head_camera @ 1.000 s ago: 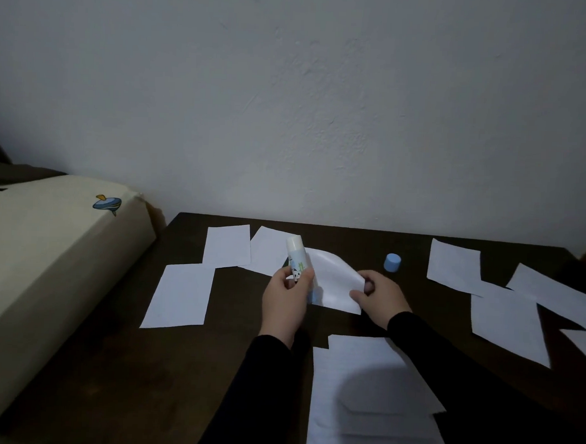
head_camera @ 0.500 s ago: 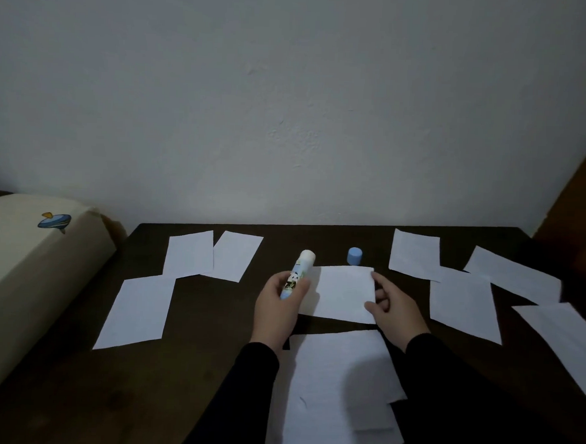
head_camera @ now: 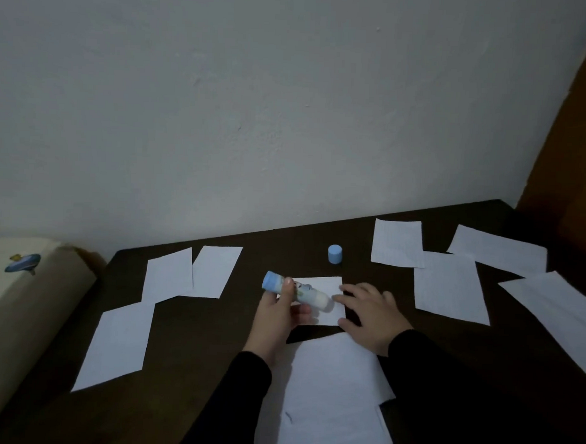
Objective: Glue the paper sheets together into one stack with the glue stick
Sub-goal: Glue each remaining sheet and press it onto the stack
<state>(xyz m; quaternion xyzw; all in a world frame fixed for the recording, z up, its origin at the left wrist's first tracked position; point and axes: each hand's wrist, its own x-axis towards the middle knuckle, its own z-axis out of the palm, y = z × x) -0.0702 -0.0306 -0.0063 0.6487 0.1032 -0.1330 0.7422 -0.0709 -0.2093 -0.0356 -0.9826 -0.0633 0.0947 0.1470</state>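
On the dark brown wooden table [head_camera: 195,331], the left hand [head_camera: 278,316] has its grip clamped on a white glue stick with a pale blue base [head_camera: 296,291]. The stick lies nearly level, its blue end pointing left and its white glue tip pointing right, over a small white rectangular paper sheet [head_camera: 328,299] in the middle of the table. The right hand [head_camera: 370,312] rests with its fingers spread and fairly straight on the right edge of that sheet, its grip apart and holding nothing; whether the glue tip touches the paper cannot be told.

Just nearer than the small sheet lies a stack of white paper sheets [head_camera: 328,399], its layers slightly fanned, partly under the two black sleeves [head_camera: 232,402].

The round pale blue glue cap [head_camera: 334,254] stands upright on the table, farther than the small sheet and apart from it.

To the left lie three loose white sheets [head_camera: 170,272]: two side by side at the far side with edges touching, and a larger one nearer. To the right lie four more white sheets [head_camera: 449,287], overlapping at their edges, the rightmost running out of view.

At the far left stands a cream padded piece of furniture with a small blue emblem [head_camera: 21,264], beside the table. A plain pale wall [head_camera: 256,104] runs behind, with a brown wooden panel [head_camera: 573,132] at the far right.
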